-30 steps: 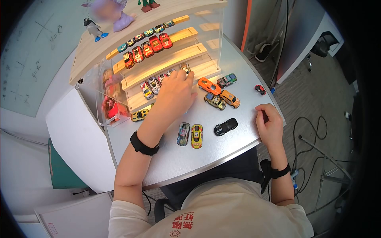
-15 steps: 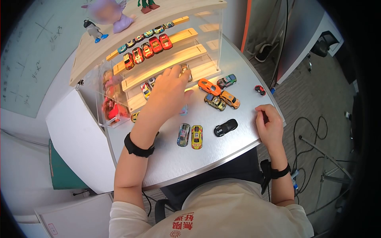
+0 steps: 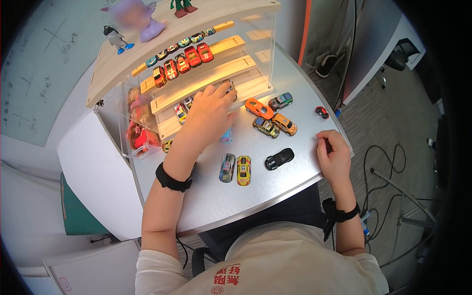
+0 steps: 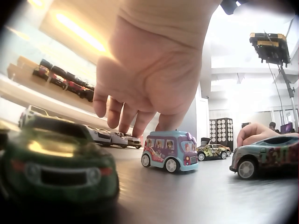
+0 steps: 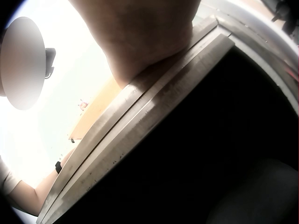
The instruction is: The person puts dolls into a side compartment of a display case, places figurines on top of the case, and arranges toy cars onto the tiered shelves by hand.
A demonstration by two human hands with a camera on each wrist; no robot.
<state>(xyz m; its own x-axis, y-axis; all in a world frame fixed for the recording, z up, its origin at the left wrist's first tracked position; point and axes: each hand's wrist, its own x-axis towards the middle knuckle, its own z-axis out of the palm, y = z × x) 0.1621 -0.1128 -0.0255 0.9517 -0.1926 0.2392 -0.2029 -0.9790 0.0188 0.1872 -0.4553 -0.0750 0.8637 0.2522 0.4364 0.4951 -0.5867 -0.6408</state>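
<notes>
My left hand (image 3: pixel 209 115) reaches, palm down, to the lowest step of a tiered wooden display stand (image 3: pixel 231 71). Its fingers are spread and gently bent, the thumb apart from them. Just at the fingertips, on that lowest step, is a small toy car (image 3: pixel 230 83), partly hidden. The fingers seem to touch it from above; I cannot tell whether they press, and I see no pinch. The angled reach probably suits the narrow row, where cars stand side by side.

My right hand (image 3: pixel 336 157) holds nothing. It rests at the table edge, well out in front of the stand, fingers loosely curled, likely just steadying me.

Higher on the stand, five red cars (image 3: pixel 183 62) sit in a neat row; the flat planks presumably give their wheels a level perch. Clear, glossy panels close the stand's ends, and a smooth grey-and-white penguin figure (image 3: pixel 117 39) stands on its top board.

In front of the stand, beneath my left palm, is a boxy pastel bus (image 4: pixel 170 151), lilac and blue with rounded corners. Near the stand's right end, a sleek orange car (image 3: pixel 259 108) sits in a loose cluster of four. Farther forward from the stand are a glossy black car (image 3: pixel 280 159) and, side by side, a grey patterned car (image 3: pixel 227 167) and a yellow-and-red one (image 3: pixel 244 170). All rest on a brushed, silvery metal table (image 3: pixel 211 209).
</notes>
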